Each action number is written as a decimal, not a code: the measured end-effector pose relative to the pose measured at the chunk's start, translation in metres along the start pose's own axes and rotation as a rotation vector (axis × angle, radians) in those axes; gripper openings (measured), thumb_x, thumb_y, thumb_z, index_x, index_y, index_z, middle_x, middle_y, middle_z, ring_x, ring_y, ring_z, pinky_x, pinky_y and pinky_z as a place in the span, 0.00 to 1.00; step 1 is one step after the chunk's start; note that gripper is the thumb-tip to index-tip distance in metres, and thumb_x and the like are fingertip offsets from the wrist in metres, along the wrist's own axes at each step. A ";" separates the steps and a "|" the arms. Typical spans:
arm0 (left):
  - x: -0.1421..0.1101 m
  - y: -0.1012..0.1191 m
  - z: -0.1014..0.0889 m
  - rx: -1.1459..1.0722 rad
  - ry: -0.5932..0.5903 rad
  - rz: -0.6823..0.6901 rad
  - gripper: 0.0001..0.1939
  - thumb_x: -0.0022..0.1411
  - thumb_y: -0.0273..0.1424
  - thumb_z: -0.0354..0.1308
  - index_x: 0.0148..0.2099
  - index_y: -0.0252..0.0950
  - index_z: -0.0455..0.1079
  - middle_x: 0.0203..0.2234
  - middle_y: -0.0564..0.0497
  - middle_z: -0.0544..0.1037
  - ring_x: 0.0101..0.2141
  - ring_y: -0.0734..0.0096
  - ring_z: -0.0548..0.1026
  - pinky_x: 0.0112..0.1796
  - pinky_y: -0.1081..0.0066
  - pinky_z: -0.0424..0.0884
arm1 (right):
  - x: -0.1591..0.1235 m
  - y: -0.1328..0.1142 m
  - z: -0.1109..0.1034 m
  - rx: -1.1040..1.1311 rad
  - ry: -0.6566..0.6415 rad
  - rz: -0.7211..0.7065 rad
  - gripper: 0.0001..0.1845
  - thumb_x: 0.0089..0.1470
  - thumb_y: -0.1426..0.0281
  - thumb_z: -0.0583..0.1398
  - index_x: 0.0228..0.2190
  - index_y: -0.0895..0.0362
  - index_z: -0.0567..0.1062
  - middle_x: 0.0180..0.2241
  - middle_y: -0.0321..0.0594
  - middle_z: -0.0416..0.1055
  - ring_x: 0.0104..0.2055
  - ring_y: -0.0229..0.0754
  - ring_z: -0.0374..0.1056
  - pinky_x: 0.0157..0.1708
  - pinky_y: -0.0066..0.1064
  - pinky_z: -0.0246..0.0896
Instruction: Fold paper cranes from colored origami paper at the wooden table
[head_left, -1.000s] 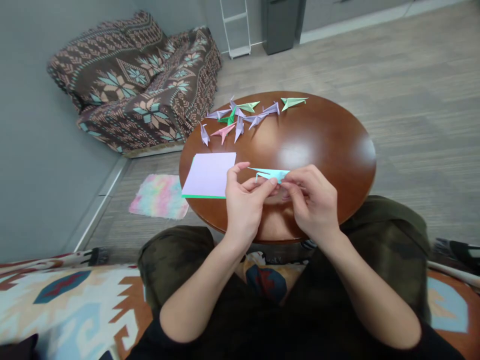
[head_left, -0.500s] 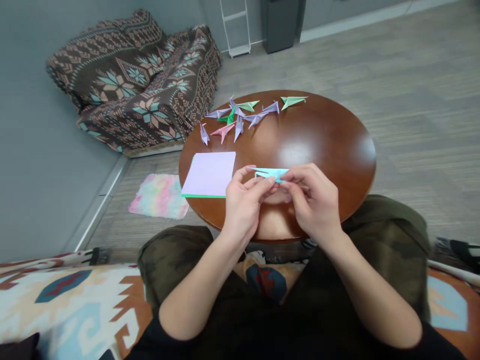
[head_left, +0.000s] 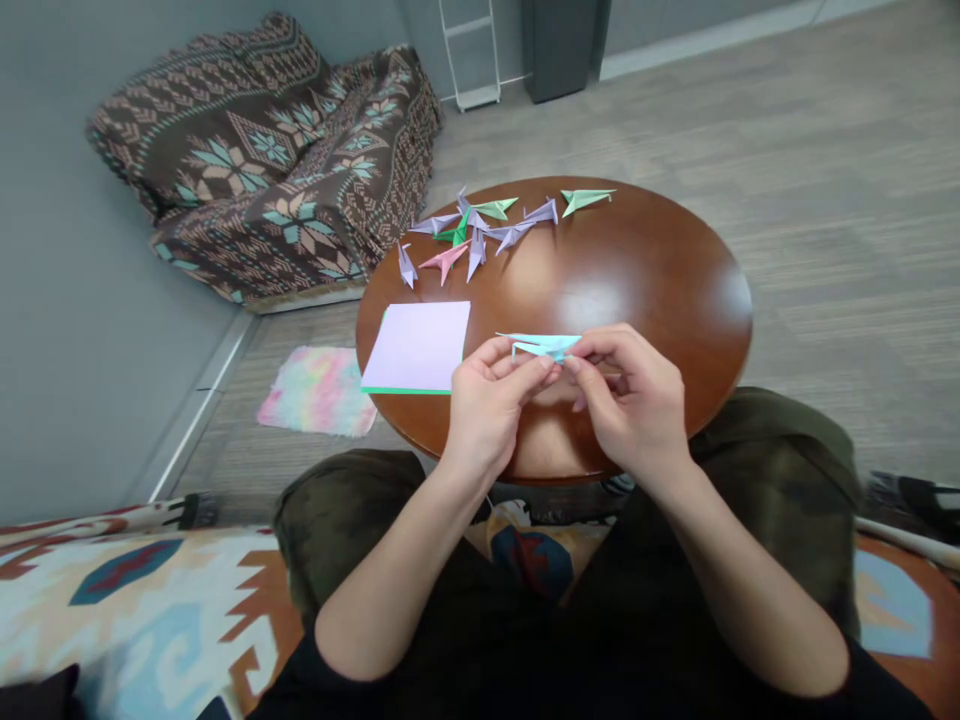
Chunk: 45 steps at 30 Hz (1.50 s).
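Note:
A light blue origami crane (head_left: 547,346) is held over the near part of the round table, its thin points aimed to the left and one tip bent down. My left hand (head_left: 495,400) is closed on its lower left side, thumb on top and fingers beneath. On the other side my right hand (head_left: 634,395) pinches the crane's right end between thumb and fingers, which cover that end. Left of my left hand lies a stack of square paper (head_left: 418,345), lilac on top with a green edge showing below.
Several folded paper cranes in lilac, green and pink (head_left: 444,260) lie at the table's far left, with a pale green crane (head_left: 586,201) to their right. The brown wooden table (head_left: 660,270) stands before my knees. Beyond it is a sofa (head_left: 285,170) under a patterned cover.
My left forefinger has curled in from the crane's upper point toward its body. My right hand has shifted slightly, still pinching the right end. The crane stays in nearly the same place.

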<state>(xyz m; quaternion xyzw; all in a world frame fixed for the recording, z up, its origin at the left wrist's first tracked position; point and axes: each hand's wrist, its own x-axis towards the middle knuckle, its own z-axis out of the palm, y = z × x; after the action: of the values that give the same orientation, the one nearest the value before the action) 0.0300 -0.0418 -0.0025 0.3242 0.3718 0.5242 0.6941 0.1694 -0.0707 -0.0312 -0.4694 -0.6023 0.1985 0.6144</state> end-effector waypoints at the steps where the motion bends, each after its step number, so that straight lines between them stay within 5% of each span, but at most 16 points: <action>1: 0.000 0.000 0.000 0.008 -0.003 0.012 0.21 0.44 0.26 0.79 0.38 0.32 0.73 0.26 0.53 0.83 0.28 0.76 0.81 0.39 0.75 0.77 | 0.000 0.000 0.000 0.019 0.004 0.010 0.03 0.64 0.73 0.63 0.37 0.53 0.77 0.37 0.39 0.73 0.30 0.38 0.71 0.20 0.29 0.72; 9: 0.001 -0.002 -0.002 0.087 -0.012 0.104 0.17 0.47 0.25 0.77 0.39 0.34 0.76 0.27 0.53 0.84 0.29 0.73 0.82 0.40 0.72 0.78 | -0.002 0.000 0.004 0.163 0.039 0.095 0.02 0.62 0.71 0.65 0.35 0.52 0.78 0.39 0.40 0.75 0.30 0.39 0.74 0.19 0.29 0.76; 20: -0.004 -0.005 0.004 0.087 -0.037 0.068 0.15 0.49 0.29 0.77 0.38 0.34 0.78 0.28 0.52 0.84 0.30 0.74 0.81 0.41 0.72 0.78 | 0.001 -0.012 0.010 0.236 0.204 0.110 0.07 0.57 0.73 0.68 0.29 0.54 0.76 0.34 0.39 0.75 0.23 0.36 0.71 0.19 0.30 0.72; 27: -0.010 -0.015 0.008 0.167 -0.068 0.147 0.11 0.54 0.34 0.75 0.35 0.36 0.77 0.26 0.53 0.80 0.25 0.76 0.76 0.28 0.76 0.74 | 0.003 -0.015 0.008 0.351 0.250 0.237 0.06 0.54 0.71 0.71 0.28 0.54 0.79 0.31 0.37 0.80 0.22 0.37 0.74 0.20 0.30 0.77; 45: -0.015 -0.020 0.011 0.162 -0.046 0.242 0.13 0.54 0.36 0.76 0.31 0.36 0.75 0.21 0.58 0.74 0.20 0.80 0.71 0.24 0.78 0.68 | -0.003 -0.030 0.019 0.336 0.360 0.134 0.11 0.53 0.77 0.68 0.24 0.54 0.75 0.30 0.39 0.76 0.24 0.37 0.73 0.19 0.28 0.72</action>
<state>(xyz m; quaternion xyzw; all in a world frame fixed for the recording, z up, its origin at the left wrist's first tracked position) 0.0468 -0.0613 -0.0112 0.4335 0.3550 0.5650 0.6057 0.1412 -0.0812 -0.0123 -0.4273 -0.4092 0.2493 0.7667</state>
